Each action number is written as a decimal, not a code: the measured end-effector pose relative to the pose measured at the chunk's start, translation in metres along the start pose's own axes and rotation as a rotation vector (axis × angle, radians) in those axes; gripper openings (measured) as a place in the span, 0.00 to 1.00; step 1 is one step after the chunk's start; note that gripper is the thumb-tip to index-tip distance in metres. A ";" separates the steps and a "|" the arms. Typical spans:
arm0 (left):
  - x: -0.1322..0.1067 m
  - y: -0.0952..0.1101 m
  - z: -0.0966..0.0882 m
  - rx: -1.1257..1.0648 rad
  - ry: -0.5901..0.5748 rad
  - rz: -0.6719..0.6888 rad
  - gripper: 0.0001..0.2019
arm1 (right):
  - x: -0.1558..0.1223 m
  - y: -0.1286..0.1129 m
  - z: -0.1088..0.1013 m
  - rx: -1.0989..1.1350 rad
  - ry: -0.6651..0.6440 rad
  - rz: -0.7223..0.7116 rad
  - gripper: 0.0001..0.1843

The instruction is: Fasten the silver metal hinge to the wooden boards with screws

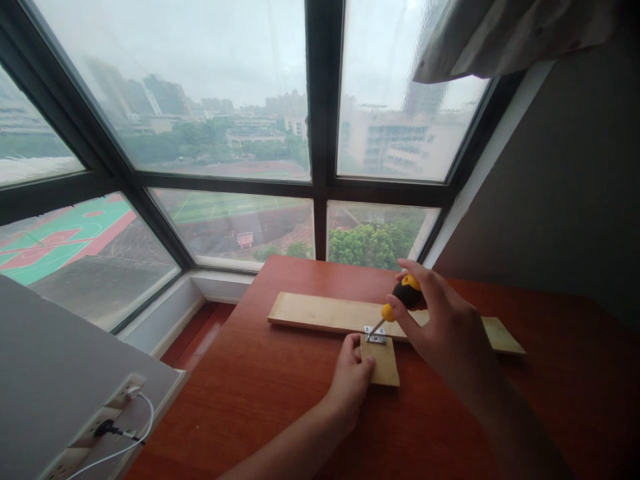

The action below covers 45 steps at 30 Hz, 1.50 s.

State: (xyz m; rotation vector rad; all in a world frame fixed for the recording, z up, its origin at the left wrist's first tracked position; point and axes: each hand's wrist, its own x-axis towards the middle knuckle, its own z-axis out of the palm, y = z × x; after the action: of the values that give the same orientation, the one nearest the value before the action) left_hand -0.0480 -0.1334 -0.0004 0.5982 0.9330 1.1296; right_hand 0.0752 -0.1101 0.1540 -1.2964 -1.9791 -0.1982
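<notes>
My right hand (440, 313) grips the yellow and black handle of a screwdriver (406, 292), its shaft slanting down to the left. The tip meets a small metal hinge (375, 335) at its near left part. That hinge bridges a long pale wooden board (315, 311) and a short wooden piece (384, 365) on the near side. My left hand (354, 370) is closed on the left edge of the short piece, thumb on top. Whether a screw sits under the tip is too small to tell. My right hand and forearm hide part of the long board.
The boards lie on a reddish-brown table (265, 393). Beyond its far edge are large windows with dark frames (320, 190). At the lower left, a wall holds sockets with a black plug (106, 428) and a white cable (150, 410). A curtain (500, 40) hangs at upper right.
</notes>
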 end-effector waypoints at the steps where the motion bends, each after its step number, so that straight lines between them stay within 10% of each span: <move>1: 0.000 0.000 0.000 -0.004 -0.003 0.002 0.21 | 0.000 -0.001 -0.001 0.038 -0.009 -0.008 0.25; 45: -0.001 0.003 0.002 -0.007 0.001 -0.015 0.21 | -0.001 -0.004 -0.008 0.194 -0.099 0.022 0.36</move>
State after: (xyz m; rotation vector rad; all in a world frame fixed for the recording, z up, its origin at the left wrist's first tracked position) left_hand -0.0478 -0.1333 0.0037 0.5837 0.9326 1.1192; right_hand 0.0766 -0.1165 0.1604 -1.2225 -2.0106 0.0690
